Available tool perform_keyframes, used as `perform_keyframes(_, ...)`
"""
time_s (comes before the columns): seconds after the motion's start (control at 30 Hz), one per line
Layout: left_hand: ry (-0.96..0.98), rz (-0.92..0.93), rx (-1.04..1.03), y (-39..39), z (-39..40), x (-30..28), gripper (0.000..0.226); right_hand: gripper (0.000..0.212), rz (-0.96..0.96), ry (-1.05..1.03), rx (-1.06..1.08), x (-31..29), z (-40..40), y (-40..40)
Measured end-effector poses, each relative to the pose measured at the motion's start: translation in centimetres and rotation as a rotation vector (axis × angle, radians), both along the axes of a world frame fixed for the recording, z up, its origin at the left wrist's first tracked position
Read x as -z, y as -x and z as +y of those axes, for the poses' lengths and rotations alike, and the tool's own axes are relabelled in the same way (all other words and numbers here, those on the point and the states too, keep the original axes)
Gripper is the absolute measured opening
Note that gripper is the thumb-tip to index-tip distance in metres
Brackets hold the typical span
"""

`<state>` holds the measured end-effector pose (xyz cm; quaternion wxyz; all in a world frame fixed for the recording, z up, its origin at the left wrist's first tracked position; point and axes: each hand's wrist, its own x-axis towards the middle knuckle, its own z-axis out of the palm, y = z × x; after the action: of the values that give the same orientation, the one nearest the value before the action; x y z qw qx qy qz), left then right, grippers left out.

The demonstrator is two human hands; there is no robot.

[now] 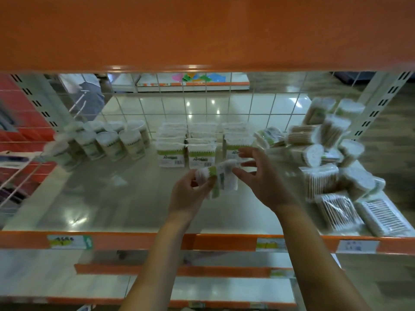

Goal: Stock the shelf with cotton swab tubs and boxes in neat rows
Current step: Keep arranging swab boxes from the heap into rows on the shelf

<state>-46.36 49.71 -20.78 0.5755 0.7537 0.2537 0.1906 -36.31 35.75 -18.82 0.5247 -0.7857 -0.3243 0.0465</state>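
Head view: left hand (190, 194) gripped a swab pack (216, 179) between curled fingers; right hand (258, 176), fingers spread straight, touched the pack's far end.

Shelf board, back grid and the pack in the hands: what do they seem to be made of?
Shelf board: looks like smooth painted metal, glossy, since it mirrors ceiling lights. Back grid: thin pale wire, probably coated steel. Pack, gripped by the left hand and touched by the right hand: seems clear plastic with a green and white label, though blur leaves it uncertain.
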Motion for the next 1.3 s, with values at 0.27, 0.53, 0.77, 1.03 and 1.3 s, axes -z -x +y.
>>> perform_keyframes(0.27, 0.005, 0.036, 0.113, 0.0, -0.1, -0.5, 0.009, 0.012, 0.037, 0.144, -0.205, 0.4, 0.0, -0.2)
perform_keyframes(0.53, 0.096, 0.023, 0.263, 0.2, 1.8, -1.4, 0.012, 0.009, 0.400, -0.088, -0.196, 1.2, -0.9, -1.2)
perform_keyframes(0.77, -0.211, 0.072, 0.334, -1.4, 2.6, -1.9, 0.018, 0.014, 0.538, -0.113, -0.161, 3.2, -1.6, -1.9)
perform_keyframes(1.03, -0.840, 0.242, 0.385, -6.5, 1.4, -2.2, 0.019, 0.020, 0.324, 0.159, 0.036, 6.3, -2.1, -4.4)
perform_keyframes(1.3, -1.105, 0.219, 0.315, -9.7, 1.4, -2.4, 0.023, 0.024, -0.026, 0.514, 0.168, 7.0, -2.2, -6.4)
